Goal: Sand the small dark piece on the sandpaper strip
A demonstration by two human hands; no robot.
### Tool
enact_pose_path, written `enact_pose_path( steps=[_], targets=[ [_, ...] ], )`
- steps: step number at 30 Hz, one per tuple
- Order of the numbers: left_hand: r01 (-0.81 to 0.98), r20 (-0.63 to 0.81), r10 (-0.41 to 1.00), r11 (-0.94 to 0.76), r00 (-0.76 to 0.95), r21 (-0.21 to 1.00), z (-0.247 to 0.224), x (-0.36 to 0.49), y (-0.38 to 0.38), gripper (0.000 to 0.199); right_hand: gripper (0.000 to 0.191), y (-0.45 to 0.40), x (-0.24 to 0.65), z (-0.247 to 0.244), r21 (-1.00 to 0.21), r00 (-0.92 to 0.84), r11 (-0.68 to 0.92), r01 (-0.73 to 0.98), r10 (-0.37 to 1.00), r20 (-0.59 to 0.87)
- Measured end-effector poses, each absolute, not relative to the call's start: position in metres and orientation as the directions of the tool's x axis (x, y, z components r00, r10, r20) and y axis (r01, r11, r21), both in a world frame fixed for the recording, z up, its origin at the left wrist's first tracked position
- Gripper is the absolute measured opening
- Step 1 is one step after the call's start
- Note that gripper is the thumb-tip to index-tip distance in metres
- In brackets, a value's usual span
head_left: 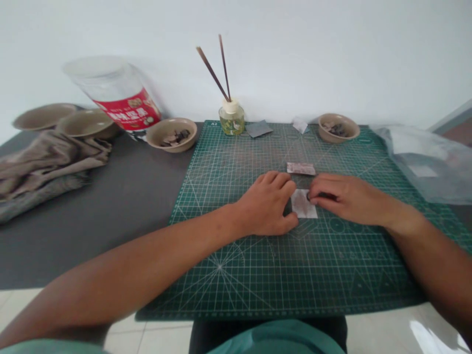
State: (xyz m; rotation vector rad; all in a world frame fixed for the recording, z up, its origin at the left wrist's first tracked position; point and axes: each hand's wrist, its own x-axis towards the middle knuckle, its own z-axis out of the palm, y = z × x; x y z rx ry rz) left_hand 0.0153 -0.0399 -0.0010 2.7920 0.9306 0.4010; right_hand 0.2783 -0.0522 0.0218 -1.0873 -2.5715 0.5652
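A small pale sheet (303, 209) with a brownish smudge lies on the green cutting mat (250, 280). My left hand (271, 204) rests at the sheet's left side, thumb and fingers apart, steadying its edge. Over the right part of the sheet, my right hand (341, 197) pinches a small dark piece (309, 196); most of it is hidden by the fingers. Just beyond both hands sits a small reddish-brown block or folded piece (301, 168).
Bowls with dark and tan bits stand behind: one bowl (151, 135) left, another bowl (356, 132) right. A reed diffuser (231, 123), grey sheet (259, 129) and crumpled paper (300, 125) line the back. Left are a tub (125, 110) and cloth (51, 162); right, a plastic bag (431, 167).
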Motion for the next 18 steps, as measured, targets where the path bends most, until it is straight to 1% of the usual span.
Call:
enact_pose_path(
  steps=[2, 4, 6, 8, 10, 13, 14, 16, 18],
  targets=[
    [0.551, 0.203, 0.596, -0.799, 0.777, 0.239, -0.0010, 0.0153, -0.0400, 0.042, 0.015, -0.0557, 0.2764, 0.0210, -0.497, -0.724, 0.665, 0.558, 0.682, 0.100],
    [0.547, 0.210, 0.592, -0.803, 0.778, 0.236, -0.0008, 0.0153, -0.0397, 0.042, 0.016, -0.0572, 0.2727, 0.0200, -0.486, -0.738, 0.688, 0.540, 0.664, 0.119],
    [0.553, 0.214, 0.598, -0.799, 0.772, 0.238, -0.0006, 0.0153, -0.0394, 0.041, 0.016, -0.0550, 0.2712, 0.0207, -0.436, -0.702, 0.683, 0.586, 0.697, 0.147],
    [0.559, 0.209, 0.604, -0.794, 0.769, 0.238, -0.0002, 0.0154, -0.0394, 0.041, 0.015, -0.0518, 0.2740, 0.0231, -0.407, -0.657, 0.649, 0.643, 0.740, 0.142],
    [0.560, 0.201, 0.603, -0.795, 0.772, 0.234, 0.0000, 0.0156, -0.0398, 0.042, 0.014, -0.0518, 0.2782, 0.0250, -0.433, -0.654, 0.631, 0.644, 0.747, 0.115],
    [0.556, 0.193, 0.596, -0.800, 0.779, 0.225, -0.0004, 0.0160, -0.0403, 0.042, 0.015, -0.0573, 0.2785, 0.0226, -0.511, -0.717, 0.650, 0.562, 0.691, 0.090],
    [0.558, 0.194, 0.598, -0.799, 0.778, 0.223, -0.0007, 0.0160, -0.0403, 0.041, 0.016, -0.0587, 0.2766, 0.0208, -0.517, -0.730, 0.661, 0.543, 0.676, 0.098],
    [0.559, 0.200, 0.598, -0.799, 0.776, 0.223, -0.0015, 0.0158, -0.0400, 0.041, 0.016, -0.0583, 0.2726, 0.0181, -0.483, -0.719, 0.675, 0.558, 0.684, 0.125],
    [0.563, 0.210, 0.604, -0.795, 0.769, 0.224, -0.0022, 0.0155, -0.0395, 0.041, 0.015, -0.0540, 0.2718, 0.0184, -0.432, -0.677, 0.658, 0.617, 0.723, 0.135]
  ],
)
